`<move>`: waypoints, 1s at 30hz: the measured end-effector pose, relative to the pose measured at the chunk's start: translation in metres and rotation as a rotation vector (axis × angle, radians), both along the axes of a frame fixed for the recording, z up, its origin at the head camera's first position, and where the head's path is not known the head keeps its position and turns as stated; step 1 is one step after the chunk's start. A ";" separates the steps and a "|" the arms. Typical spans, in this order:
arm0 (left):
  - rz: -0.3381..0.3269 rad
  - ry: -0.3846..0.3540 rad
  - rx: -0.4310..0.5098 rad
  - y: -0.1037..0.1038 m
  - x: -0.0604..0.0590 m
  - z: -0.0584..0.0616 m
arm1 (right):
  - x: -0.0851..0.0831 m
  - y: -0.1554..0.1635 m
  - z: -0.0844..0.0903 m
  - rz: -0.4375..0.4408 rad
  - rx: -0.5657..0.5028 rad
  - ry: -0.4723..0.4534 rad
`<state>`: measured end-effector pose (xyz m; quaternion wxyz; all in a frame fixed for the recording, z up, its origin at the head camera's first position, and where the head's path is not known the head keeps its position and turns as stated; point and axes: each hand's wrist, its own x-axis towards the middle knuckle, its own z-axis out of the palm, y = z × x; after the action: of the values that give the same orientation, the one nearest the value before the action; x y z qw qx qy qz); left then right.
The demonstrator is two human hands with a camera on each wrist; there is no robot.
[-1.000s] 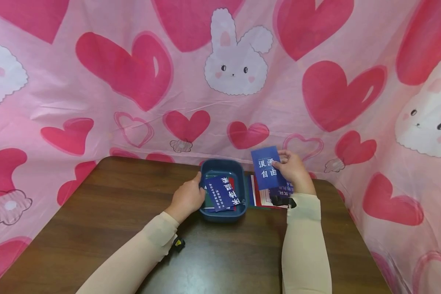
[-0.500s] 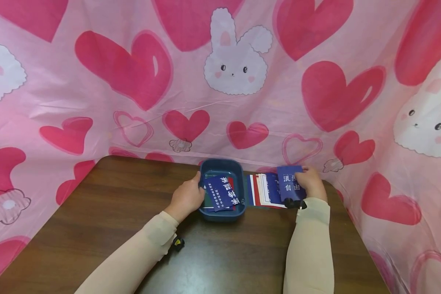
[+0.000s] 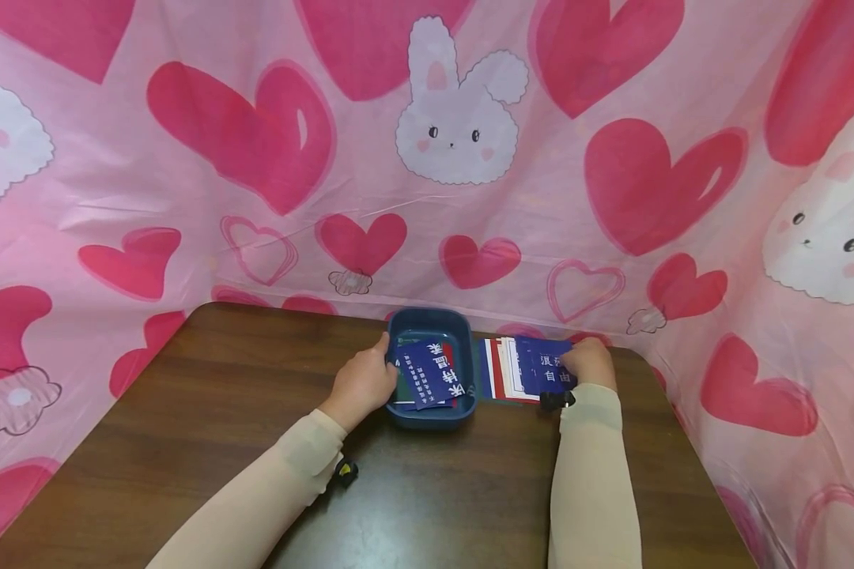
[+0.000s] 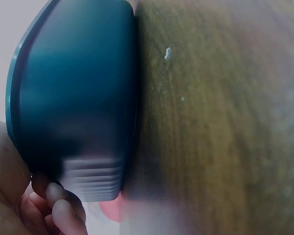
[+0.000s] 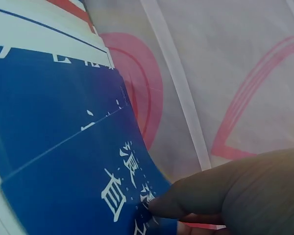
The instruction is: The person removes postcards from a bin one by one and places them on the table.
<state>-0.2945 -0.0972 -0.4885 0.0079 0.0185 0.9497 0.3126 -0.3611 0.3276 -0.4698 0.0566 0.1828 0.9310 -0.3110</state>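
Note:
On the left side of a dark blue plastic bin [image 3: 437, 421], my left hand [image 3: 361, 382] grips the rim. Its thumb lies over the edge and its other fingers curl below outside, as the left wrist view shows. Inside the bin lie several cards, topped by a tilted blue card [image 3: 421, 378] with white characters. My right hand [image 3: 592, 365] pinches the right edge of another blue card [image 5: 78, 191], thumb on its printed face. This card overlaps the right end of a fanned row of cards [image 3: 496, 368] beside the bin, in blue, red and white.
The brown wooden table [image 3: 413, 506] has a pink cloth [image 3: 370, 190] with hearts and rabbits hanging behind it and at its sides. The bin and the row of cards stand near the table's back edge.
My right hand has brought the blue card down from above the row, first rightward, then slightly back left onto the row's right end. The left hand and bin have stayed put.

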 end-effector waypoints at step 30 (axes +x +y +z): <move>0.002 0.003 -0.011 -0.001 -0.002 -0.003 | 0.001 -0.032 0.012 0.153 -0.016 -0.010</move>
<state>-0.2967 -0.0977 -0.4913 0.0060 0.0180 0.9514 0.3075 -0.3598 0.2960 -0.4578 0.0864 0.1122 0.9393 -0.3124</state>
